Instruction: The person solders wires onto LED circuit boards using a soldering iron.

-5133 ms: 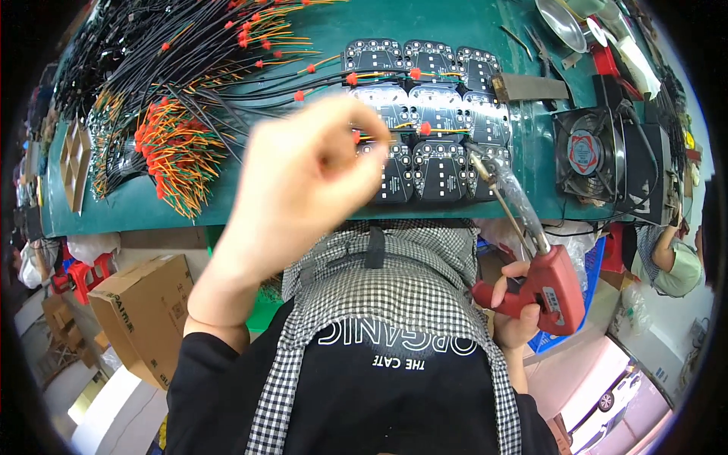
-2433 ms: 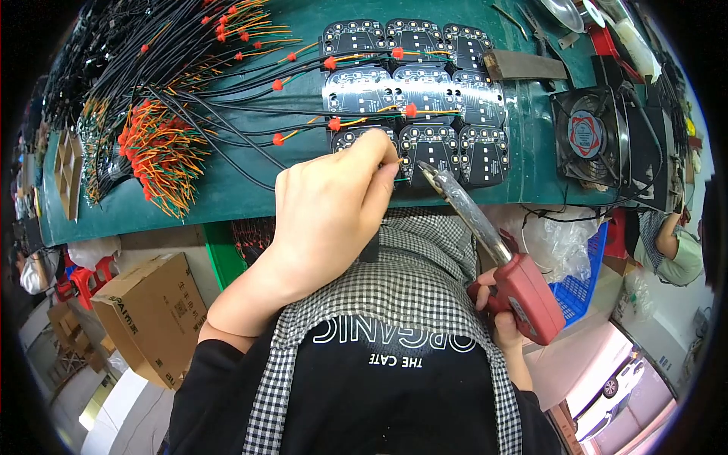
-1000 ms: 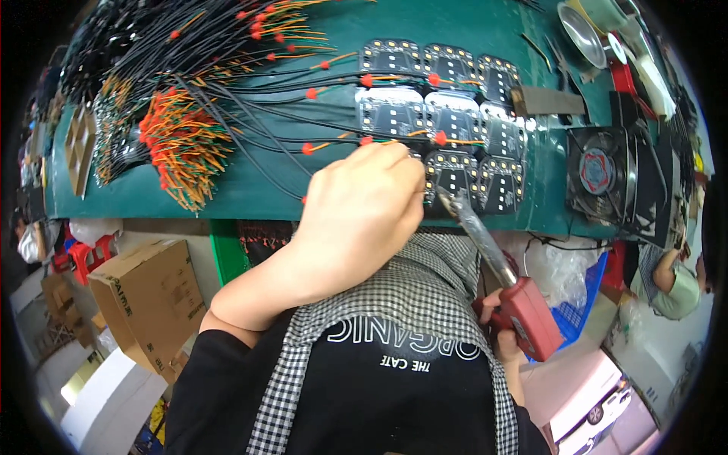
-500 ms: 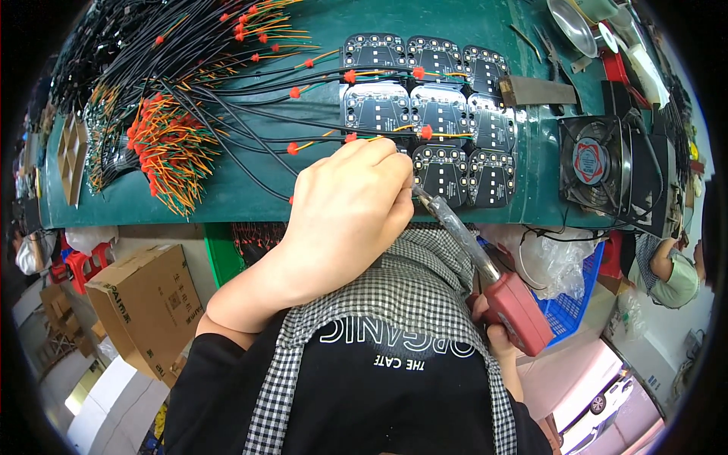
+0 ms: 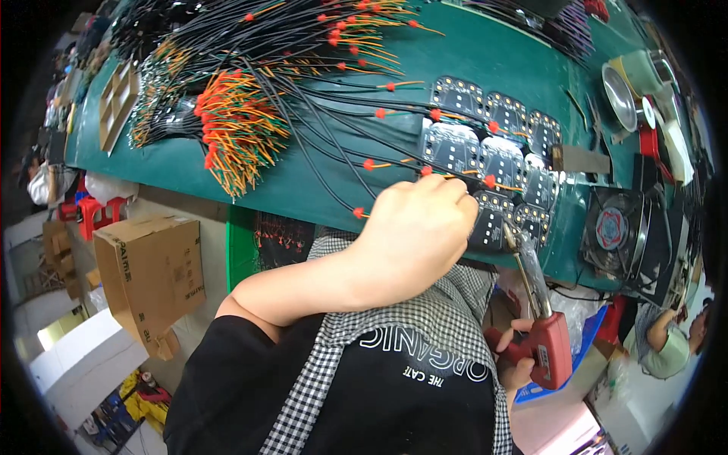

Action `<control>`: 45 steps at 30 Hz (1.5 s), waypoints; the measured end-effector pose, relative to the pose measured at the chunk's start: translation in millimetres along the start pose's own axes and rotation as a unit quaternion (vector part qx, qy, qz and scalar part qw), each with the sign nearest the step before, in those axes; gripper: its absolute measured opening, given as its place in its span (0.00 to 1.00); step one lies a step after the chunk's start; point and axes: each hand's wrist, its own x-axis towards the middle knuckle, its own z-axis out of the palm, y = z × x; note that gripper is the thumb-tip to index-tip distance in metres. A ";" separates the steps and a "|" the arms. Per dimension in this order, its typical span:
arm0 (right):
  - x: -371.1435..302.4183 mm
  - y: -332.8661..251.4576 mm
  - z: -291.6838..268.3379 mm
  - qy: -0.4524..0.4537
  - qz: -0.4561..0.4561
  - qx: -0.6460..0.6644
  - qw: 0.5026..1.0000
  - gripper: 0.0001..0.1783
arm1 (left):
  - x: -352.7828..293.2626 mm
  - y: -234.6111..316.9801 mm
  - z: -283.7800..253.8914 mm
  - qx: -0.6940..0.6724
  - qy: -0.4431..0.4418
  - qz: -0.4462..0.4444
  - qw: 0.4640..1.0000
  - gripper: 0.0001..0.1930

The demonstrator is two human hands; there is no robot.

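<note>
My left hand (image 5: 421,235) is closed, its fingertips pressed down at the near-left edge of a panel of black circuit boards (image 5: 455,155). What those fingers pinch is hidden beneath the hand. In my right hand (image 5: 518,360) is the handle of a red soldering gun (image 5: 551,349), partly hidden by the apron. Its long metal tip points up over the near middle board (image 5: 491,220), a short way right of my left fingertips. Black cables with red ends (image 5: 427,171) and orange wires lie across the boards from the left.
A thick bundle of red-and-orange-ended cables (image 5: 239,129) covers the table's left part. A metal bar (image 5: 580,159) rests at the panel's right edge, beside a black fan (image 5: 613,227). A metal bowl (image 5: 619,97) stands at the far right. Cardboard box (image 5: 152,265) is on the floor left.
The head view has shifted, so the table and boards appear farther right and lower. The soldering gun's tip has drawn a little away from my left fingertips. Both hands keep their grip.
</note>
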 end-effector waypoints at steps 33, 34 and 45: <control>-7.7 6.8 -24.3 0.051 -0.023 0.040 0.998 0.48 | 40.2 17.4 -38.4 -0.248 -0.008 0.011 0.969 0.03; -9.8 7.5 -29.3 0.033 -0.007 0.072 0.997 0.48 | 33.3 26.3 -24.0 -0.253 -0.033 -0.013 0.967 0.03; -23.8 14.9 -39.6 -0.011 0.028 0.078 0.997 0.43 | 17.7 36.0 27.4 -0.064 -0.055 -0.091 0.992 0.04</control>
